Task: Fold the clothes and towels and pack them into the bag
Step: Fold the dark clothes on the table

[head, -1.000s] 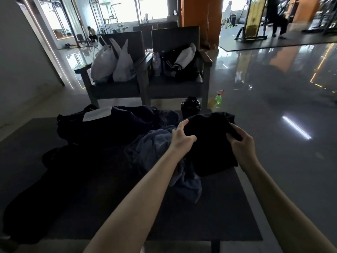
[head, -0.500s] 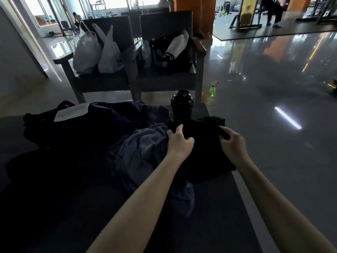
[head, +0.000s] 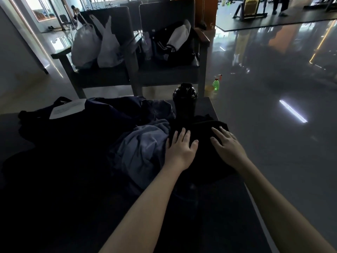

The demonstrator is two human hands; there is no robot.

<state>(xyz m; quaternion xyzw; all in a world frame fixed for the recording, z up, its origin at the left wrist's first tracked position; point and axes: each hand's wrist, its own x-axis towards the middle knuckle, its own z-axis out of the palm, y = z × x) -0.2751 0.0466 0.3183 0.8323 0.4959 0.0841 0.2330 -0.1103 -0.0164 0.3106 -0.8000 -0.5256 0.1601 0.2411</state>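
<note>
Near the right edge of the table (head: 218,207), toward its far right corner, both hands are lying flat on a black garment (head: 204,154). The left hand (head: 182,148) is pressing palm down on the garment's left part, fingers straight and slightly spread, grasping nothing. The right hand (head: 228,145) is resting palm down on the right part, its fingers reaching toward the far edge, likewise released. The garment is sitting in a compact heap, and its folds are too dark to make out.

Right beside the left hand, a blue-grey towel (head: 144,145) is lying crumpled. Beyond it, dark navy clothing (head: 105,123) is spreading toward the far left corner, with a white sheet (head: 68,108) lying on top. A black bottle (head: 185,101) is standing upright at the far edge, just behind the garment. Something black is covering the near left part of the surface, but I cannot tell what it is.

Past the far edge, two chairs are standing side by side. The left chair (head: 102,77) is carrying white plastic bags (head: 94,46), and the right chair (head: 169,73) is carrying a black bag (head: 175,53) with white stripes. A green spray bottle (head: 216,84) is standing on the glossy floor (head: 273,143) beside the right chair's front leg.
</note>
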